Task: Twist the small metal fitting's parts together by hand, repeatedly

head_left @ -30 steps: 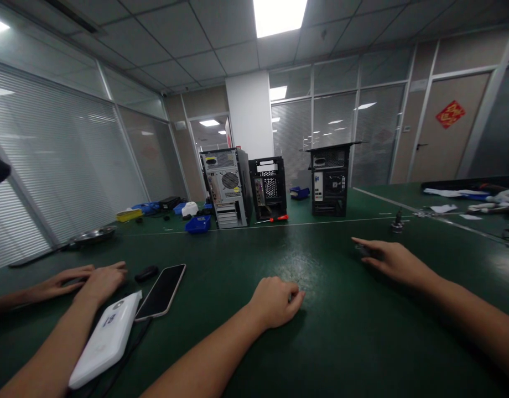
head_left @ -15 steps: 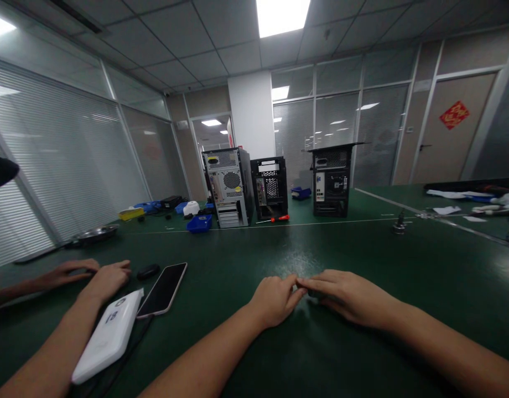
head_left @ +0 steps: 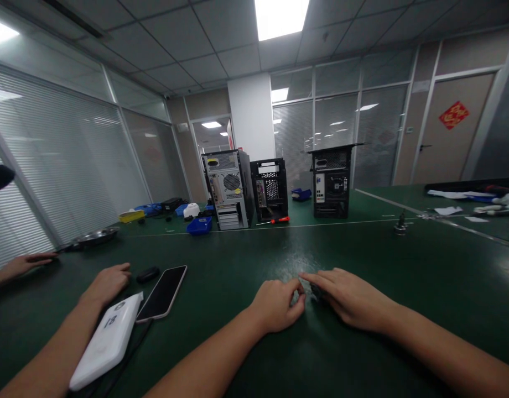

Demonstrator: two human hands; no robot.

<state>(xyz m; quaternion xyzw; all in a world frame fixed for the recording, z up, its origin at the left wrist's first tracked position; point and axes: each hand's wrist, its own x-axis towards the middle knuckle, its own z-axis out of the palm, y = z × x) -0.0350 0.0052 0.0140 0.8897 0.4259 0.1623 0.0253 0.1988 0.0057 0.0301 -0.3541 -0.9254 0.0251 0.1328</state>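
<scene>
Low over the green table [head_left: 221, 354], my left hand [head_left: 277, 304] is curled, its thumb and forefinger bent toward each other. Whatever lies between those fingertips, if anything, is hidden. Close on its right, my right hand [head_left: 348, 296] is bent palm down over a small dark object [head_left: 316, 291], which shows only in part under the fingers; I cannot tell its kind. The fingertips of both hands are near each other, with a narrow gap between.
Another person's hand [head_left: 109, 284] rests at the left near a white power bank [head_left: 109, 340], a phone [head_left: 163, 293] and a black mouse-shaped thing [head_left: 147, 275]. Computer cases [head_left: 228, 188] stand at the back, with a screwdriver [head_left: 279, 220] and blue bin [head_left: 199, 225]. A metal part [head_left: 400, 225] stands right.
My hands have drawn slightly apart at the fingertips, and more of the small dark object shows under my right hand. The other person's far hand has moved left.
</scene>
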